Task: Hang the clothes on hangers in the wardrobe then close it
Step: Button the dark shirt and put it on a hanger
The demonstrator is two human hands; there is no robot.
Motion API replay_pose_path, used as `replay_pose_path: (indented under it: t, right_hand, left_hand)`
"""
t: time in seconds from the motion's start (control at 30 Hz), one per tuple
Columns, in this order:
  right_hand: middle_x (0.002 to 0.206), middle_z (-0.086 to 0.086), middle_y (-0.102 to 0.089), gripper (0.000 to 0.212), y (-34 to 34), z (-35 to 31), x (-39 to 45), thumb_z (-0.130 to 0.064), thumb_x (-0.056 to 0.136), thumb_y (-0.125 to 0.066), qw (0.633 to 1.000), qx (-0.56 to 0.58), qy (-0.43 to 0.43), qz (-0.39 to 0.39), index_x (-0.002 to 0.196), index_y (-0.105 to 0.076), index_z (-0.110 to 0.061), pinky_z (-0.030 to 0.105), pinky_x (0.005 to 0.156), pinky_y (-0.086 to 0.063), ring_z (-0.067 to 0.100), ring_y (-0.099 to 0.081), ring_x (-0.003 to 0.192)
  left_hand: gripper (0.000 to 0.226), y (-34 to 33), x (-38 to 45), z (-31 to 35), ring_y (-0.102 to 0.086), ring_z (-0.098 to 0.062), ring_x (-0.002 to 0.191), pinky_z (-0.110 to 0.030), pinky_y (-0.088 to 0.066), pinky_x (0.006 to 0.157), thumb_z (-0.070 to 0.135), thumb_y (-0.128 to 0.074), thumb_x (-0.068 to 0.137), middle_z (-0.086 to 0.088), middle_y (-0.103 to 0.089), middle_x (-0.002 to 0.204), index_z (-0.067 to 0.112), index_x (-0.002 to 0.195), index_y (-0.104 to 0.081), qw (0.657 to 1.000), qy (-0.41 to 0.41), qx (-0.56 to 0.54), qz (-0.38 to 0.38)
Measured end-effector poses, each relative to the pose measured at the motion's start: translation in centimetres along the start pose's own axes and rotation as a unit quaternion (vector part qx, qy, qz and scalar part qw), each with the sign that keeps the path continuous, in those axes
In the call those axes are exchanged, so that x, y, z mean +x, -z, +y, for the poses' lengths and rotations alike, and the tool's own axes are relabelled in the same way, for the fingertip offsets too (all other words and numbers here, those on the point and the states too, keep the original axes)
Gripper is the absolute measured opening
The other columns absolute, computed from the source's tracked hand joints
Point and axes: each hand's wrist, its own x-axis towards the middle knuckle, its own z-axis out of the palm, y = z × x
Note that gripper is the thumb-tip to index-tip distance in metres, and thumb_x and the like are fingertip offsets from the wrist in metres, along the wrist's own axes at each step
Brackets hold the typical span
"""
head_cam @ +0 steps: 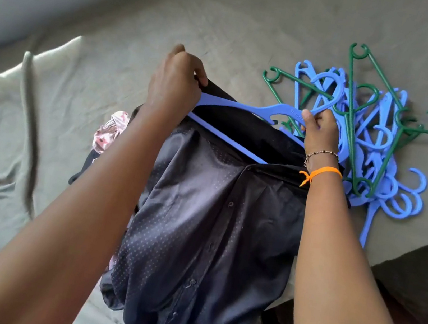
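A dark dotted button-up shirt (197,228) hangs in front of me over the bed. A blue plastic hanger (246,107) lies across its top, partly inside the shirt. My left hand (174,83) pinches the shirt's shoulder fabric over the hanger's left end. My right hand (320,130) grips the hanger near its hook, at the shirt's other shoulder. The wardrobe is out of view.
A tangled pile of blue and green hangers (372,135) lies on the bed at the right. A pink patterned garment (110,131) peeks out behind my left forearm. A pale green sheet (1,144) covers the bed. A dark surface (417,281) sits at the lower right.
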Motion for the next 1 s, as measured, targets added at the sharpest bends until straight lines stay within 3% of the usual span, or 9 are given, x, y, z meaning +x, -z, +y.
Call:
replay_pose_path:
  t: [0.1, 0.23, 0.33, 0.47, 0.57, 0.63, 0.73, 0.83, 1.0]
  right_hand:
    - [0.071, -0.001, -0.046, 0.037, -0.3, 0.5, -0.8, -0.035, 0.093, -0.054, 1.0, 0.008, -0.008, 0.013, 0.066, -0.032, -0.024, 0.043, 0.071, -0.042, 0.035, -0.056, 0.091]
    - [0.071, -0.004, -0.038, 0.025, -0.2, 0.0, -1.5, -0.025, 0.095, -0.054, 0.997, 0.07, 0.03, -0.005, 0.079, -0.042, -0.01, 0.03, 0.064, -0.034, 0.019, -0.04, 0.072]
    - [0.074, -0.003, -0.04, 0.022, 0.1, -0.4, -1.3, -0.025, 0.094, -0.055, 0.996, 0.06, 0.061, -0.023, 0.086, -0.045, -0.006, 0.03, 0.068, -0.034, 0.019, -0.04, 0.077]
    - [0.074, -0.004, -0.042, 0.023, -0.7, -1.2, -0.8, -0.032, 0.09, -0.057, 0.997, -0.001, 0.059, -0.051, 0.079, -0.043, -0.017, 0.046, 0.079, -0.041, 0.023, -0.043, 0.081]
    - [0.094, 0.005, -0.058, 0.031, -1.7, -3.3, 0.1, -0.032, 0.091, -0.057, 0.995, -0.049, 0.067, -0.058, 0.101, -0.056, -0.003, 0.043, 0.088, -0.041, 0.029, -0.051, 0.099]
    - [0.112, 0.002, -0.063, 0.036, -2.0, -4.3, 1.2, -0.034, 0.092, -0.055, 0.994, -0.067, 0.061, -0.063, 0.115, -0.056, -0.006, 0.039, 0.094, -0.037, 0.031, -0.048, 0.114]
    - [0.127, 0.008, -0.057, 0.037, -1.2, -4.0, 1.3, -0.023, 0.093, -0.051, 0.995, -0.092, 0.047, -0.008, 0.127, -0.051, -0.007, 0.035, 0.1, -0.03, 0.031, -0.046, 0.12]
    - [0.102, 0.017, -0.064, 0.023, -0.6, -2.1, -1.9, -0.004, 0.086, -0.047, 0.992, -0.004, 0.065, 0.106, 0.104, -0.06, 0.003, 0.039, 0.09, -0.043, 0.033, -0.057, 0.098]
    - [0.078, 0.008, -0.054, 0.002, -2.6, 0.9, -7.8, -0.002, 0.085, -0.057, 0.998, 0.037, -0.026, 0.045, 0.087, -0.056, -0.003, 0.027, 0.075, -0.041, 0.019, -0.05, 0.076]
  left_hand:
    - [0.011, 0.4, -0.8, -0.6, -0.044, -0.007, 0.042, -0.01, -0.028, 0.037, 0.005, -0.065, 0.082, 0.01, -0.046, 0.056, 0.011, 0.088, -0.071, 0.991, 0.047, -0.1, -0.082]
    - [0.016, -0.1, -0.6, -1.9, -0.045, -0.007, 0.04, -0.012, -0.032, 0.036, 0.004, -0.071, 0.078, 0.004, -0.047, 0.067, 0.013, 0.092, -0.072, 0.988, 0.088, -0.077, -0.099]
    - [0.033, -0.9, -0.1, -1.5, -0.045, -0.013, 0.067, -0.015, -0.032, 0.056, -0.006, -0.056, 0.08, 0.002, -0.04, 0.083, 0.015, 0.1, -0.073, 0.996, 0.043, -0.052, -0.059]
    - [0.047, -1.2, 0.9, 1.2, -0.04, -0.015, 0.091, -0.011, -0.029, 0.07, -0.015, -0.043, 0.079, 0.014, -0.028, 0.082, 0.013, 0.104, -0.072, 0.992, -0.04, -0.109, -0.043]
    - [0.053, -1.8, 0.8, 3.0, -0.041, -0.012, 0.109, -0.004, -0.032, 0.092, 0.002, -0.063, 0.079, 0.002, -0.038, 0.107, 0.013, 0.131, -0.054, 0.969, -0.078, -0.212, -0.101]
    - [0.071, -3.3, -1.2, 3.3, -0.039, -0.021, 0.122, -0.02, -0.031, 0.106, 0.022, -0.068, 0.074, -0.012, -0.035, 0.127, 0.011, 0.139, -0.041, 0.962, -0.086, -0.236, -0.111]
    - [0.06, -6.7, -7.3, 3.1, -0.048, -0.037, 0.112, -0.042, -0.039, 0.092, 0.038, -0.065, 0.079, -0.016, -0.044, 0.125, 0.005, 0.125, -0.047, 0.995, -0.039, -0.075, -0.057]
    - [0.051, -9.3, -13.1, 3.0, -0.056, -0.035, 0.105, -0.04, -0.043, 0.081, 0.053, -0.06, 0.084, -0.011, -0.056, 0.114, 0.01, 0.109, -0.05, 0.978, 0.039, 0.09, -0.187]
    - [0.019, -10.1, -14.2, 1.9, -0.059, -0.03, 0.1, -0.03, -0.034, 0.068, 0.026, -0.055, 0.093, -0.008, -0.061, 0.108, 0.009, 0.103, -0.055, 0.964, 0.009, 0.129, -0.234]
